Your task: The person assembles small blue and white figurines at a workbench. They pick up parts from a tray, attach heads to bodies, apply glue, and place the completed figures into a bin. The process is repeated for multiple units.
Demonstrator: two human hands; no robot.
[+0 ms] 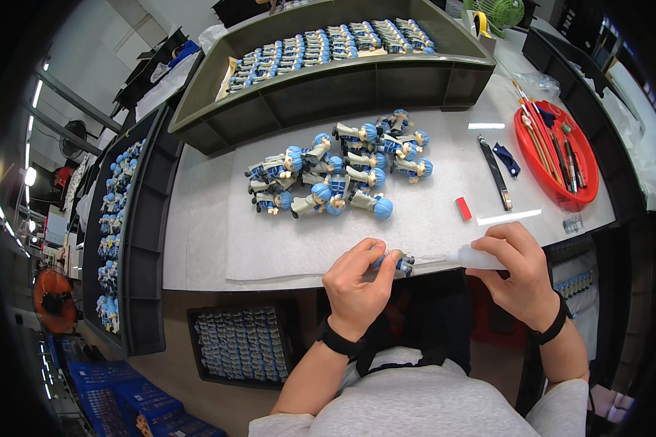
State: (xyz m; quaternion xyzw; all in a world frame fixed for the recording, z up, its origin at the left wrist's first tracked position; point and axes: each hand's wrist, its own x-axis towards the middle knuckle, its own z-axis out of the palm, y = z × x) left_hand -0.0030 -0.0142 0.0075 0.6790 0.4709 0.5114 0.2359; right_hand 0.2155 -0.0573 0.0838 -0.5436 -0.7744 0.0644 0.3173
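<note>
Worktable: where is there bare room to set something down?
Bare: the lower-left of the white mat, between the figurine pile and the left hand; the tabletop strip between mat and dark bin at left. Crowded: the mat's upper part, under the pile; the red tray, holding brushes.

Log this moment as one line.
left hand: holds small figurine | right hand: holds white bottle, nozzle toward figurine | table: loose figurines, red block, red tray

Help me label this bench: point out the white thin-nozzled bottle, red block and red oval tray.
White thin-nozzled bottle (475,257), head view: on its body.
Red block (463,209), head view: on its upper face.
Red oval tray (590,164), head view: on its right side.
</note>
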